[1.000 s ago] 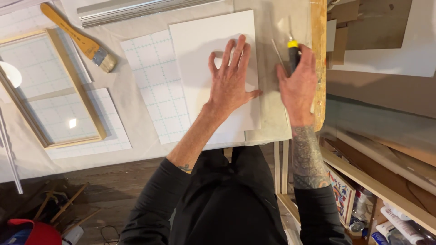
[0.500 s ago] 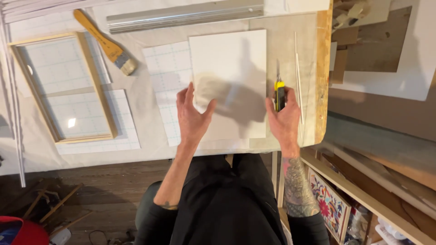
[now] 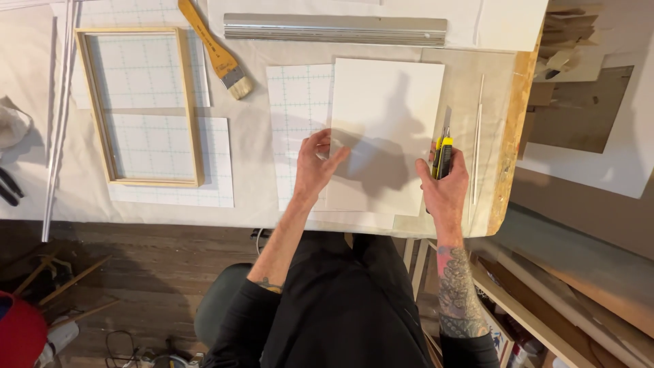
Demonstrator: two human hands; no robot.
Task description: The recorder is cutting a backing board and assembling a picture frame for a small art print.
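1. Two hands work at the near edge of our bench, which is covered in pale sheeting and carries everything else.
2. Largest of our things is the white board, a plain matte rectangle lying flat on a gridded cutting mat, its right edge near the bench's wooden rim.
3. Our left hand has its fingers curled at the board's left edge, thumb and fingertips pinching or lifting it; we judge this the repositioning step, between cuts.
4. Our right hand is clenched around a yellow-and-black utility knife, blade pointing away, just beside the board's right edge.
5. Next, we judge, the board needs squaring and pressing flat before the blade meets it; the metal straightedge lies well apart at the far side.
6. Off to the left sit a wooden frame and a flat paintbrush.
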